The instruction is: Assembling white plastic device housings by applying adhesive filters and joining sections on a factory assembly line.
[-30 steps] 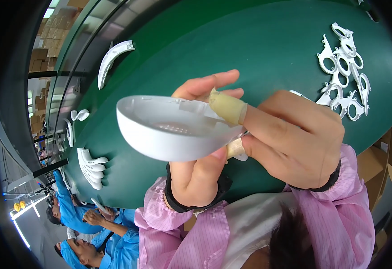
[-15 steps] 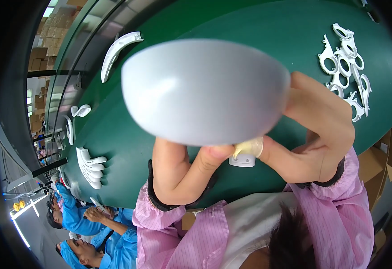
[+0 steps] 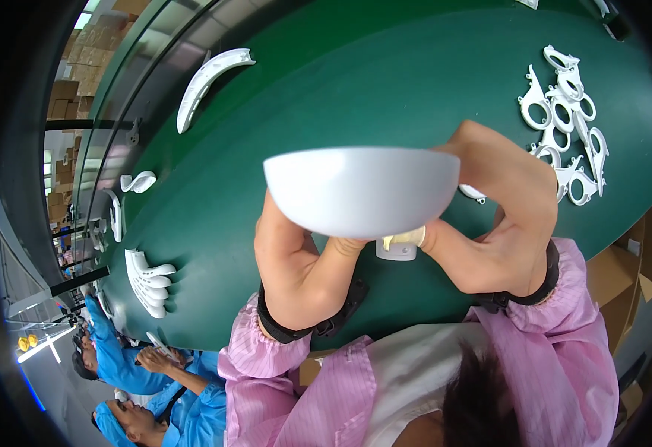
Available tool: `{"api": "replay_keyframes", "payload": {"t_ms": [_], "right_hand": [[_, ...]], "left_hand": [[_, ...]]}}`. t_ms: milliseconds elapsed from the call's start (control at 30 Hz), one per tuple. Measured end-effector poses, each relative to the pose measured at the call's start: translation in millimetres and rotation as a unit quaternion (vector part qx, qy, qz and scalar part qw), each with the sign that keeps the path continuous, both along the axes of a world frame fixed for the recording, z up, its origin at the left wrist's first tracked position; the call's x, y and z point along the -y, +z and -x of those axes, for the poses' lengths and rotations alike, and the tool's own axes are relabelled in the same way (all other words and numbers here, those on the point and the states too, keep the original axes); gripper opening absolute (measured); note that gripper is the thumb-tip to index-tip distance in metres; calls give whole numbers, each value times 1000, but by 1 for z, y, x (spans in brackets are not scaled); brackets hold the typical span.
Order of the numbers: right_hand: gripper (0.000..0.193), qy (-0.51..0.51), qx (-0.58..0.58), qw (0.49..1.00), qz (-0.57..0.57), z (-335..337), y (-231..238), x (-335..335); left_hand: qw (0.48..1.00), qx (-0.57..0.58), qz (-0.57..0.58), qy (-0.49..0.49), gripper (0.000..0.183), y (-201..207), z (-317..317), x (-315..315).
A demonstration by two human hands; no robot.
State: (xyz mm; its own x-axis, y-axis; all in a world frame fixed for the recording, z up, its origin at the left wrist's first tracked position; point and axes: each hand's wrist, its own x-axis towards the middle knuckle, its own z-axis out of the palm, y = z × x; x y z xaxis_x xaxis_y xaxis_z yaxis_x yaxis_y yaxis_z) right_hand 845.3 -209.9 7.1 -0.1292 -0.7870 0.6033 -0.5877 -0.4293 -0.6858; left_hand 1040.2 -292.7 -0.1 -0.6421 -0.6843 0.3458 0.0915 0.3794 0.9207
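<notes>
Both my hands hold a smooth white curved plastic shell [image 3: 363, 190] up in front of me, its rounded outer face toward the camera. My left hand [image 3: 296, 268] grips its left side, with the thumb bent under the lower edge. On the right side my right hand [image 3: 501, 223] is closed on the shell, and a pale yellow cover [image 3: 406, 239] sits on its thumb. Most fingertips are hidden behind the shell. A white end with small holes [image 3: 396, 252] shows just below the thumbs; whether it belongs to the shell I cannot tell.
White ringed plastic parts [image 3: 562, 112] lie piled at the right of the green table [image 3: 385, 82]. Nested white curved pieces [image 3: 147, 287] are at the left, a long curved one [image 3: 210, 86] at the far left. Two people in blue [image 3: 169, 395] work at lower left. Cardboard boxes [image 3: 624, 272] stand at right.
The shell has moved down and away from the camera, and looks smaller and tilted differently. Both hands moved with it, keeping their hold.
</notes>
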Motion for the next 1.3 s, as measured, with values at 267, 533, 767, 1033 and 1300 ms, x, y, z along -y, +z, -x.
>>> {"api": "replay_keyframes", "payload": {"t_ms": [267,533,767,1033,1300], "right_hand": [[42,-77,3,996,-44,-21,6,-2],[44,-17,-216,964,-153,44,59,15],[86,-432,-310,764,-366,269,49,110],[123,-467,-155,783,-381,422,-26,147],[54,-448,-405,790,-106,390,-5,140]], "left_hand": [[993,12,-114,13,74,7,13,-12],[955,42,-291,24,68,20,-28,8],[879,-235,-400,114,65,-1,-118,45],[857,-269,-367,242,57,-46,-266,67],[835,-203,-351,372,52,-29,-418,37]]}}
